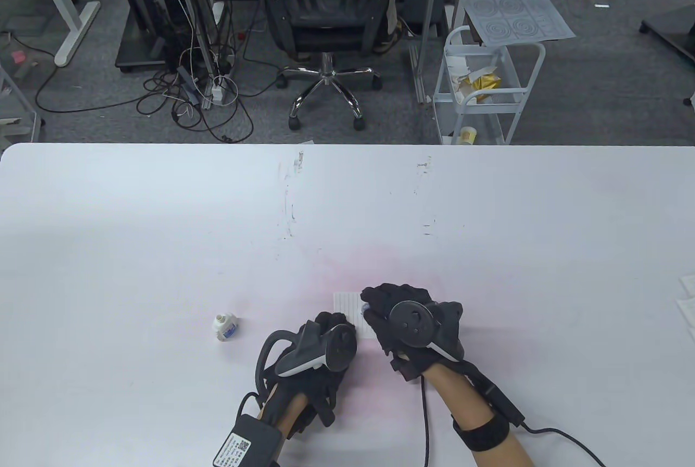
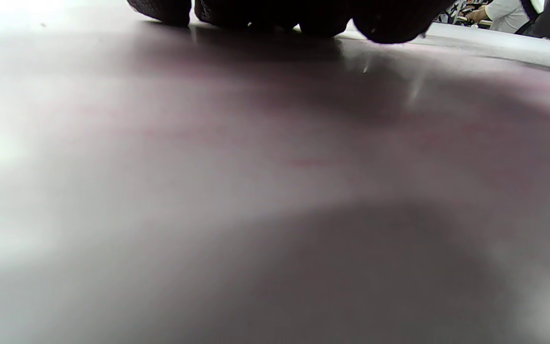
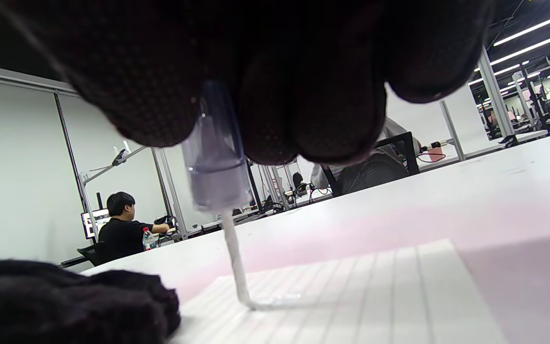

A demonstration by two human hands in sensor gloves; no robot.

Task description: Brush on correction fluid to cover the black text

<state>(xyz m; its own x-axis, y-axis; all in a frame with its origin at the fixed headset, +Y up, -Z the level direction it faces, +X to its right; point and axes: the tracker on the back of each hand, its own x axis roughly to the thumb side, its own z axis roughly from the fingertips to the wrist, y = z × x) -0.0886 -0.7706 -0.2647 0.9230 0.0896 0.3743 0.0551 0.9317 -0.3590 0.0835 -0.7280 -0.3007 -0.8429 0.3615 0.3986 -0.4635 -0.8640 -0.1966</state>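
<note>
1. Bottle (image 1: 223, 326) stands on the table (image 1: 488, 228), well left of the hands, cap off, neck open. Judged: parked out of the way so neither wrist knocks it, yet near enough for a re-dip. How much fluid is in it cannot be told; the body is opaque.

2. Left hand (image 1: 326, 339) lies low at the paper's left edge, fingertips on or against that edge. It grips nothing that shows. Left wrist view gives only dark fingertips (image 2: 389, 21) at the top, down on the table; how far the fingers are spread I cannot tell. Judged: it pins the sheet so the stroke does not drag it.

3. Paper (image 1: 350, 310), a small ruled sheet, lies flat between the two hands, its right part hidden under the right hand. No black text can be made out in any view; it may be covered or hidden.

4. Right hand (image 1: 404, 320) pinches the brush cap (image 3: 215, 157), translucent, fingers closed round its top. The brush (image 3: 237, 265) hangs down from it, tip bent sideways on the ruled paper (image 3: 351, 296), so it is pressed, not hovering. A wet streak trails right from the tip. Judged: brushing is under way.
</note>
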